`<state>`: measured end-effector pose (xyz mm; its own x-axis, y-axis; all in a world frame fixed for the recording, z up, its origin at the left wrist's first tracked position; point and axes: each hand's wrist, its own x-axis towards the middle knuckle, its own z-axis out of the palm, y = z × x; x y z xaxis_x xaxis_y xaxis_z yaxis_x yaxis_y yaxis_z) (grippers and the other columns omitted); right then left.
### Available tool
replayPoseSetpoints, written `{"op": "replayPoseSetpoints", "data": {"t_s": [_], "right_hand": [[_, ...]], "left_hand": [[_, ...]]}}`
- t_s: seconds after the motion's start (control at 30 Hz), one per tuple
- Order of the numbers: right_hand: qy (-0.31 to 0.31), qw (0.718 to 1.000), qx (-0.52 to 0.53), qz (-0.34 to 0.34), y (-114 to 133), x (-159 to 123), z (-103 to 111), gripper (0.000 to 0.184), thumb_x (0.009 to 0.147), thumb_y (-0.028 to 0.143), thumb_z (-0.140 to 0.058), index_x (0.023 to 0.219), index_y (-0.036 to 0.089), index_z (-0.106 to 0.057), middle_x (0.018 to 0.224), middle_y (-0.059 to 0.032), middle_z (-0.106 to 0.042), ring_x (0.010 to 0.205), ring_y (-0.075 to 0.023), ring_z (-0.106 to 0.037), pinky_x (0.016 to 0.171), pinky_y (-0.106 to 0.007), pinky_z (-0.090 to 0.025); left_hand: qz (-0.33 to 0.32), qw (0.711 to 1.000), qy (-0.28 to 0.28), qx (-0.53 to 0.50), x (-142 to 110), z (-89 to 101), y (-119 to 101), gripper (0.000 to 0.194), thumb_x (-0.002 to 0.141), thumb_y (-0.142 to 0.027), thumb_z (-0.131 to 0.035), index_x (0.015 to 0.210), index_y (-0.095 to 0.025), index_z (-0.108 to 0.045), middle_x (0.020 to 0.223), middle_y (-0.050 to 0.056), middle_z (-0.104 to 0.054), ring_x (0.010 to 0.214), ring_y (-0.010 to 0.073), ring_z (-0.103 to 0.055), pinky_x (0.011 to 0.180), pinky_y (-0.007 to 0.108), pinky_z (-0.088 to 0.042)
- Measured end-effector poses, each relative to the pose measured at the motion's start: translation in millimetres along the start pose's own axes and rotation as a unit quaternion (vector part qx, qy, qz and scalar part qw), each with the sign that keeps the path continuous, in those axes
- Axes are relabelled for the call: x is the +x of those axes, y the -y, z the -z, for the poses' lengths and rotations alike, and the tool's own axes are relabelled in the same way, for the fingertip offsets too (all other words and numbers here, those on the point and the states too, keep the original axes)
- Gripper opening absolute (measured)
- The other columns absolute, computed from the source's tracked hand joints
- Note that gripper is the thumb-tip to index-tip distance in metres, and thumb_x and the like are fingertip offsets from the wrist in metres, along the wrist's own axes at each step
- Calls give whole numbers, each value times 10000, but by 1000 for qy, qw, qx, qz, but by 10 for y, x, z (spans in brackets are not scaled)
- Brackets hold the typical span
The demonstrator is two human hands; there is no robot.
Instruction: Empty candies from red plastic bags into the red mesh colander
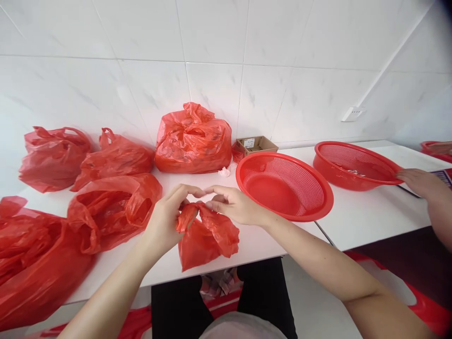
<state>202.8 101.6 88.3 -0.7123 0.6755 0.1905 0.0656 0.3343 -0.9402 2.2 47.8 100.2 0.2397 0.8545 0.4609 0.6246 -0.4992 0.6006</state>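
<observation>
We pinch a small red bag [206, 242] on the tabletop [165, 270], our left hand [164, 221] and right hand [235, 205] seemingly half-closed on its top. Five more bags [193, 139] sit leftward; a red strainer [284, 186] lies rightward, another strainer [356, 165] under a co-worker's hand [418, 183].

Kitchen, tiled wall [212, 61], red colanders [284, 186], plastic bags [205, 240]

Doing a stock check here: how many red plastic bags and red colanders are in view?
Red plastic bags: 6, including the one being held
Red colanders: 2, not counting a red rim cut off at far right
Total: 8
</observation>
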Motion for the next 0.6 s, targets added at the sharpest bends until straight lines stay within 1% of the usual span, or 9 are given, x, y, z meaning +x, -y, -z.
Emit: {"op": "replayPoseSetpoints", "data": {"t_s": [0.07, 0.13, 0.17, 0.23, 0.3, 0.37, 0.47, 0.53, 0.6], "right_hand": [[-8, 1000, 0, 1, 14, -13, 32, 261, 923, 318, -598, 1156, 204, -633, 990, -40, -689, 905, -145, -658, 841, -308, -524], [4, 1000, -7, 8, 15, -10, 19, 357, 899, 296, -633, 1245, 223, -582, 1142, -64, -676, 1018, -162, -648, 896, -331, -513], [21, 1000, -14, 13, 11, -2, 1, 390, 895, 281, -636, 1274, 231, -560, 1163, -63, -671, 1031, -163, -643, 894, -331, -511], [57, 997, -37, 27, -4, 25, -42, 269, 903, 251, -609, 1168, 204, -611, 1101, -52, -679, 995, -164, -637, 862, -320, -504], [62, 996, -58, 39, -9, 58, -69, 124, 920, 260, -573, 973, 170, -640, 960, -34, -673, 894, -156, -624, 805, -303, -492], [31, 997, -63, 42, 10, 80, -69, 168, 940, 307, -544, 895, 164, -618, 869, -17, -636, 819, -142, -593, 765, -289, -473], [-3, 998, -42, 41, 67, 89, -36, 225, 963, 355, -502, 874, 171, -596, 856, -13, -619, 822, -137, -583, 772, -279, -455], [-24, 997, -64, 40, 78, 105, 7, 257, 978, 359, -466, 832, 177, -573, 823, -8, -618, 795, -131, -582, 765, -273, -440], [-74, 988, -132, 39, 35, 153, 91, 283, 988, 359, -443, 785, 185, -539, 756, 9, -598, 736, -123, -559, 729, -261, -413]], "left_hand": [[1, 1000, 2, -11, -58, 23, 0, 272, 830, -114, -513, 1069, -222, -583, 1053, 31, -615, 622, 90, -526, 539, 222, -426], [-14, 1000, -14, -18, -106, 24, 4, 277, 831, -108, -527, 1074, -226, -587, 1074, 33, -596, 625, 86, -516, 537, 221, -431], [-23, 999, -23, -20, -124, 20, 5, 270, 833, -107, -535, 1070, -225, -589, 1081, 34, -588, 623, 83, -513, 538, 221, -436], [-43, 998, -34, -15, -151, 11, 5, 252, 840, -106, -544, 1059, -219, -599, 1089, 35, -581, 624, 78, -519, 547, 220, -451], [-60, 997, -39, 1, -173, 5, 13, 257, 850, -104, -542, 1066, -217, -625, 1091, 39, -588, 691, 94, -575, 591, 221, -484], [-67, 997, -40, 19, -204, -2, 40, 298, 864, -116, -548, 1122, -225, -649, 1104, 46, -620, 840, 137, -640, 671, 229, -518], [-44, 998, -37, 15, -291, -35, 133, 352, 912, -177, -543, 1245, -245, -635, 1140, 46, -687, 1031, 190, -660, 818, 261, -537], [-13, 998, -58, 8, -401, -73, 231, 329, 949, -225, -508, 1248, -249, -643, 1143, 40, -713, 1037, 198, -667, 875, 288, -530], [20, 995, -98, 19, -573, -118, 353, 291, 966, -263, -487, 1182, -238, -680, 1135, 47, -719, 1014, 208, -669, 894, 316, -522]]}}
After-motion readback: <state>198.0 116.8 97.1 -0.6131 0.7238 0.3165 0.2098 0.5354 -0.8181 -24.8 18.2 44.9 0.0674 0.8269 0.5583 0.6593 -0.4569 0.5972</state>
